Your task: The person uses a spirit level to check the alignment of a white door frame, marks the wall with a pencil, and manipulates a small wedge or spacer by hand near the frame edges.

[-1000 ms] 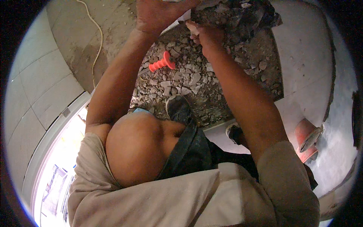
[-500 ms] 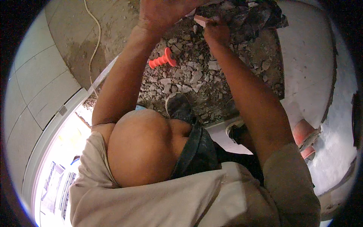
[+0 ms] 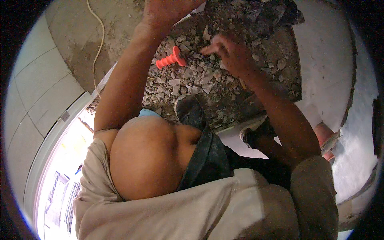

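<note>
My left hand (image 3: pixel 170 11) reaches the upper edge of the picture, where its fingers are cut off; what they do is hidden. A pale flat edge (image 3: pixel 191 15) shows just under its palm. Above the rubble (image 3: pixel 208 78) hovers my right hand (image 3: pixel 234 54), slightly blurred, its index finger stretched to the left and nothing visible in it. Between my two arms lies an orange ribbed grip with a round guard (image 3: pixel 171 60), like a chisel's hand guard; any blade is hidden.
Broken tile and stones cover the ground around my shoe (image 3: pixel 189 111). A crumpled black plastic sheet (image 3: pixel 276 16) lies at the far right. A pale cable (image 3: pixel 100 44) runs along the left. Reddish pots (image 3: pixel 326 136) stand right of my arm, by a pale slab.
My right hand has moved nearer and no longer shows the pinkish tile piece it held. My left hand has shifted slightly up and left. The orange grip lies in the same spot.
</note>
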`<state>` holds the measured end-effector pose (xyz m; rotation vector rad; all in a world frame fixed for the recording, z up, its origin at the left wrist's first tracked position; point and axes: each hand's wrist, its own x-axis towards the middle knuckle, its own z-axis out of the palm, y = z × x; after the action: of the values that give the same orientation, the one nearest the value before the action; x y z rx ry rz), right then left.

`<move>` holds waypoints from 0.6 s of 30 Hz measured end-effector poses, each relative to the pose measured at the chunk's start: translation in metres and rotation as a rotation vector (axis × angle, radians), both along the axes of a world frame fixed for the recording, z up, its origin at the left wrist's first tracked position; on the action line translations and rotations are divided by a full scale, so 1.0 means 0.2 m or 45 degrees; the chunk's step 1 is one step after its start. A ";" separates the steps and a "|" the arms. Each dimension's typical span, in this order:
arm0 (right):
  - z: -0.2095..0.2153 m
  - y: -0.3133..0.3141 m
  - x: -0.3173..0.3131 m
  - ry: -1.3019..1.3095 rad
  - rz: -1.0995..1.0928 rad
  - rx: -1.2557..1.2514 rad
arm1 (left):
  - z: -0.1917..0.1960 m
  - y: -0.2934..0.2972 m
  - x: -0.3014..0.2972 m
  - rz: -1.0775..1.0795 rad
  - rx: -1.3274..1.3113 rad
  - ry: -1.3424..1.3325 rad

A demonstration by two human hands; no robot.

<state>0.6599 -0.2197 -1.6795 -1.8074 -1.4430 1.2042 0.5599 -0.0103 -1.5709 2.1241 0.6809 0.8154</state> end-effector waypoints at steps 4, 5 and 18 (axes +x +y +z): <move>-0.22 0.02 0.03 -0.187 -0.126 0.298 | -0.06 -0.01 0.08 -0.077 -0.069 -0.072; -0.18 0.06 -0.03 -0.218 0.052 0.336 | -0.04 0.01 0.05 -0.081 -0.014 -0.079; -0.31 0.28 -0.09 0.676 -1.275 -0.120 | -0.09 0.04 0.04 -0.013 -0.009 -0.161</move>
<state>0.6411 -0.1640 -1.7410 -1.7040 -0.1109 1.0519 0.5688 -0.0024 -1.5887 2.0488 0.6048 0.9317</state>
